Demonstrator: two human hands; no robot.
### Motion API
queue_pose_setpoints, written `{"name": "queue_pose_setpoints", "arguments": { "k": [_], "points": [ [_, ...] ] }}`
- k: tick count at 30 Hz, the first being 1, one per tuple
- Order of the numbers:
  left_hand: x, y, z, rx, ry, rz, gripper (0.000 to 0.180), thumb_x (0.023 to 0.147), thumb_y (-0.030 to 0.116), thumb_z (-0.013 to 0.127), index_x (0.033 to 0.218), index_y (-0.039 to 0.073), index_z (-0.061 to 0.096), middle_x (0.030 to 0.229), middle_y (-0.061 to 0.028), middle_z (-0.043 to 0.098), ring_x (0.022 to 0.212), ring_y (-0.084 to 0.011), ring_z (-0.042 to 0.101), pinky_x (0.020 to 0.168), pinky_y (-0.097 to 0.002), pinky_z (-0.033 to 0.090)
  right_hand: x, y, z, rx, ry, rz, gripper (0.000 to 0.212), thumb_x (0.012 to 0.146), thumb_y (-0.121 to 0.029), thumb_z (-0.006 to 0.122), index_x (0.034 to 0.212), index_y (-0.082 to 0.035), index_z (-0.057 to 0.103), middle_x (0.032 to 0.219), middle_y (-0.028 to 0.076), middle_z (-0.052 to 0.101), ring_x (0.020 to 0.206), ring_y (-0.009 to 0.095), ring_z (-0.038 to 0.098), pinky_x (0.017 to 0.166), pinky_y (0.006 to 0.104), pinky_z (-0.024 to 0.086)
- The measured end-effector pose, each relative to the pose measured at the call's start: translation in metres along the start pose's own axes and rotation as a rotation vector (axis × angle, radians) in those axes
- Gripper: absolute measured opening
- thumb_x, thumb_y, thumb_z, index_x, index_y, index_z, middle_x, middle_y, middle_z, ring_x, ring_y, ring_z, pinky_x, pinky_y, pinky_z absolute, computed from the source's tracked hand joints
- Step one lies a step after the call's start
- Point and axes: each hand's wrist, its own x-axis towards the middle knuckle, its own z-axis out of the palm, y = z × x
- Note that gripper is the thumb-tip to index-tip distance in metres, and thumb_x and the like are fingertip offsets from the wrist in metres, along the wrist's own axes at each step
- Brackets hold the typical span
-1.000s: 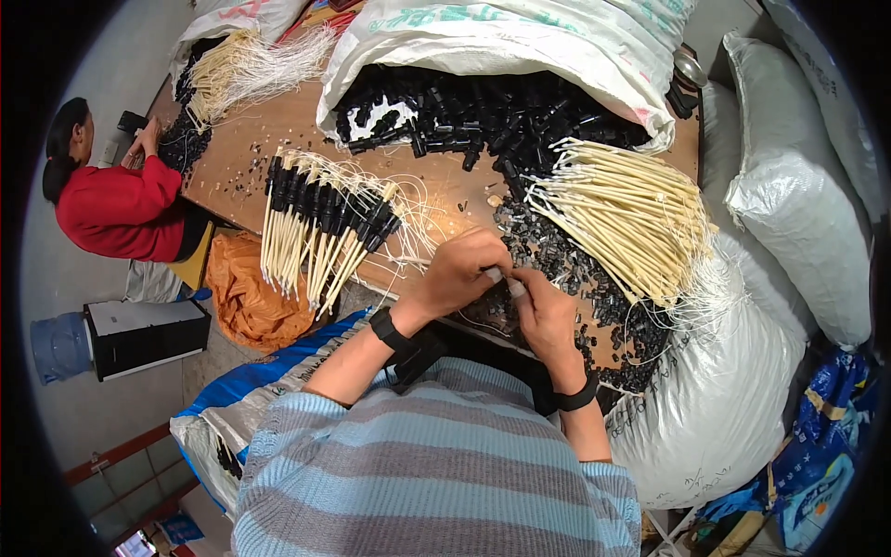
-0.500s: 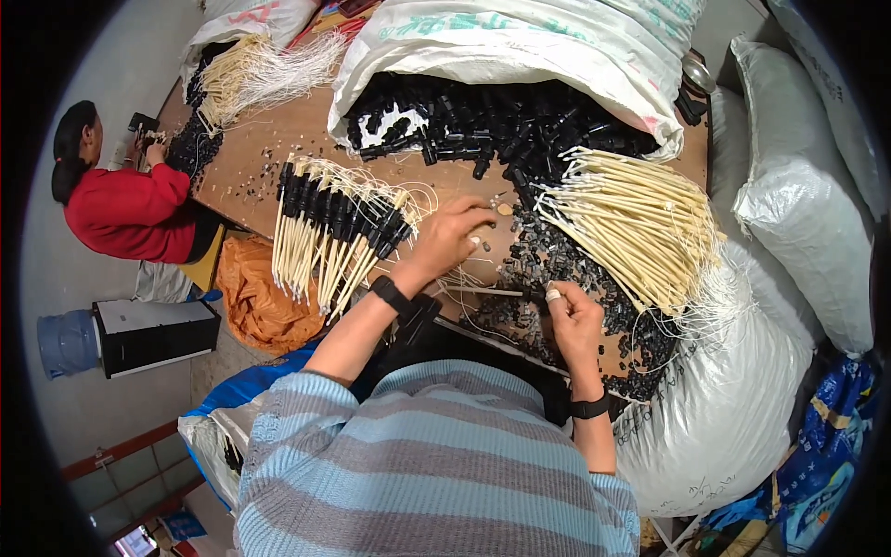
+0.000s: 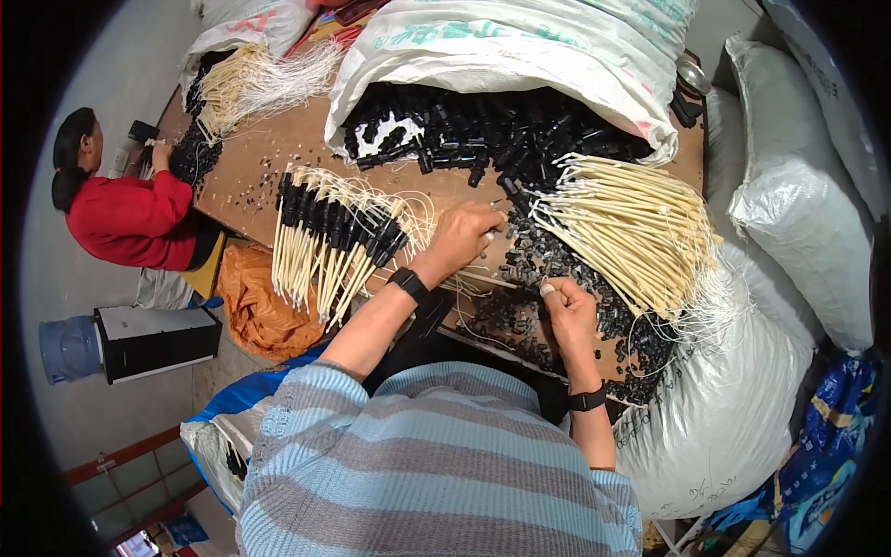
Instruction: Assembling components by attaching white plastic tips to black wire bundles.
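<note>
My left hand (image 3: 461, 237) is over the table just left of the scattered small parts, fingers curled and tips together; whatever they pinch is too small to make out. At the right, my right hand (image 3: 570, 316) pinches the dark end of a thin cream tube (image 3: 487, 279), which points left under my left hand. White covers sit on some fingertips. Beneath and between the hands lie small black and clear pieces (image 3: 548, 249). Left of my left hand is a row of cream tubes with black sockets (image 3: 339, 223) and white wires. A thick bundle of plain cream tubes (image 3: 631, 232) lies to the right.
A white woven sack (image 3: 501, 46) spills black sockets (image 3: 473, 130) onto the brown table (image 3: 251, 176). Full sacks (image 3: 789, 176) stand at the right. At the far left a person in red (image 3: 130, 218) works beside another tube bundle (image 3: 232, 88). An orange bag (image 3: 264, 302) lies below.
My left hand has moved a little right and down, its fingers closing together. My right hand has shifted slightly up and left, the cream tube along with it.
</note>
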Motion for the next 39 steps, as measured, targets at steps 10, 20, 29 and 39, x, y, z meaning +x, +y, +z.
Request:
{"name": "queue_pose_setpoints", "arguments": {
  "k": [10,20,29,39],
  "points": [
    [-0.008,0.089,0.001,-0.306,0.067,0.076,0.026,0.072,-0.004,0.065,0.095,0.008,0.07,0.087,-0.0061,0.064,0.077,-0.0255,0.061,0.069,-0.0344,0.051,0.02,0.012,0.013,0.164,-0.074,0.017,0.021,0.085,0.007,0.05,0.094,0.003,0.069,0.081,0.002,0.068,0.069,0.008,0.058,0.061,0.023,0.046],
    [-0.013,0.078,-0.001,-1.037,0.006,-0.714,0.031,0.077,-0.014,0.059,0.104,-0.001,0.068,0.089,0.0021,0.063,0.082,-0.0052,0.059,0.074,-0.0198,0.049,0.009,0.002,0.02,-0.629,0.249,-0.676,0.014,0.087,-0.008,0.063,0.101,-0.005,0.067,0.072,0.013,0.063,0.057,0.025,0.062,0.053,0.0335,0.047],
    [-0.012,0.078,-0.009,-0.735,0.004,-0.592,0.021,0.072,-0.011,0.064,0.089,0.0,0.071,0.079,-0.0004,0.061,0.075,-0.0086,0.058,0.067,-0.0221,0.048,-0.001,-0.007,0.022,-0.635,0.169,-0.649,0.014,0.084,-0.007,0.065,0.098,-0.005,0.065,0.081,0.014,0.066,0.065,0.032,0.065,0.056,0.0369,0.05],
    [-0.008,0.069,-0.01,-0.307,0.284,-0.234,0.019,0.06,-0.006,0.066,0.077,0.003,0.066,0.076,-0.0068,0.062,0.072,-0.0207,0.059,0.061,-0.0297,0.045,-0.003,-0.012,0.012,-0.486,0.147,-0.377,0.01,0.083,-0.011,0.071,0.088,-0.003,0.068,0.056,0.007,0.056,0.047,0.013,0.051,0.044,0.0277,0.038]
  ]
}}
